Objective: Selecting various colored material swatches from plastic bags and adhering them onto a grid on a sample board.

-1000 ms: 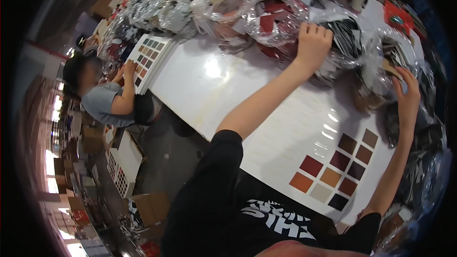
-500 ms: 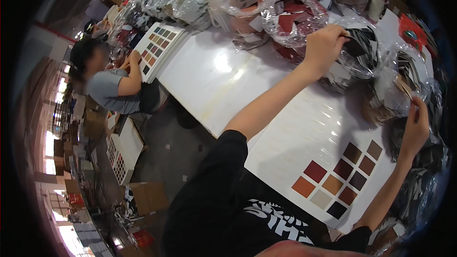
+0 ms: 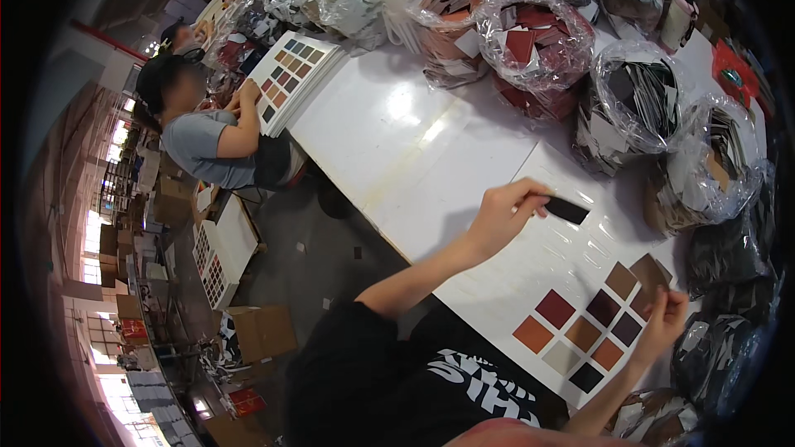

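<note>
A large white sample board (image 3: 489, 302), with flat coloured squares set in slanting rows, lies on the glossy white table (image 3: 373, 149) in front of the person. Over the board's middle, the left hand (image 3: 507, 217) has its thumb and forefinger pinched together on one end of a small black rectangular swatch (image 3: 568, 210), whose free end points toward the board's right side. At the board's right edge, the right hand (image 3: 665, 324) has thumb and fingertips closed on a flat brown swatch (image 3: 651, 271), which overlaps a reddish-brown square (image 3: 641, 304); whether it touches the board cannot be told. To the board's left in the same rows sit a dark red square (image 3: 555, 309) and an orange square (image 3: 532, 334), with a black square (image 3: 586, 377) at the board's near edge. Beyond the board stand a clear plastic bag of dark swatches (image 3: 598, 136) and a clear plastic bag of red swatches (image 3: 497, 40). Well to the left of the board, a person in a grey-blue shirt (image 3: 219, 153) has both hands at a thick white stack of sample cards (image 3: 308, 83).
</note>
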`<state>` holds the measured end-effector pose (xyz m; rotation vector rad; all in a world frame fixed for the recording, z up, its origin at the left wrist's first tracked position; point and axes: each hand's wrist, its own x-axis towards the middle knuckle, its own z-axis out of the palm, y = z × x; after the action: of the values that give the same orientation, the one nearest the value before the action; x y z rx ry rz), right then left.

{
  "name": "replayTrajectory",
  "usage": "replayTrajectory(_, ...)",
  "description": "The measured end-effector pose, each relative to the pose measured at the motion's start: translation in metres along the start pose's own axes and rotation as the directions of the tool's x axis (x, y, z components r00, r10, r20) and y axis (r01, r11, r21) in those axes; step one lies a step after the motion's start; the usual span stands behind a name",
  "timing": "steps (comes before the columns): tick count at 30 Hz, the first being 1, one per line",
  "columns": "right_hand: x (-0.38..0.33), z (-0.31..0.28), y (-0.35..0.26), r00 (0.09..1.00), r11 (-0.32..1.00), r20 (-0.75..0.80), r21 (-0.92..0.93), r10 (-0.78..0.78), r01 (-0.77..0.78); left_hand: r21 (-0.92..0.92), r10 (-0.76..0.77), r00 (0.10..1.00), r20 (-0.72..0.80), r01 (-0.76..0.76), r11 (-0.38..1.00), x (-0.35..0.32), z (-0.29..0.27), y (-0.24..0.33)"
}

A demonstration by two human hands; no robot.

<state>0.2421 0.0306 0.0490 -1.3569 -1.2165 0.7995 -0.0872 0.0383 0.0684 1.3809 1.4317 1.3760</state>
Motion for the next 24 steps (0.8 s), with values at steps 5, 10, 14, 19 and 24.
replayTrajectory(5,-0.036,0.02,0.012,0.985,0.984,0.063,0.068,0.158,-0.162,-0.049,-0.183,0.982,0.044,0.185,0.982,-0.045,-0.005,-0.006)
replayTrajectory(10,-0.054,0.026,0.016,0.966,0.966,0.109,0.086,0.235,-0.245,-0.172,-0.264,0.962,0.066,0.271,0.947,-0.06,0.005,-0.018)
replayTrajectory(14,-0.054,0.029,0.017,0.952,0.949,0.056,0.074,0.302,-0.305,0.017,-0.373,0.925,0.069,0.373,0.928,-0.053,0.004,-0.016)
replayTrajectory(19,-0.048,0.029,0.023,0.929,0.919,0.046,0.136,0.368,-0.371,-0.073,-0.382,0.923,0.051,0.385,0.92,-0.049,0.007,-0.032)
replayTrajectory(24,-0.044,0.033,0.03,0.863,0.849,0.046,0.163,0.503,-0.503,0.228,-0.326,0.937,0.123,0.293,0.929,-0.046,0.021,-0.032)
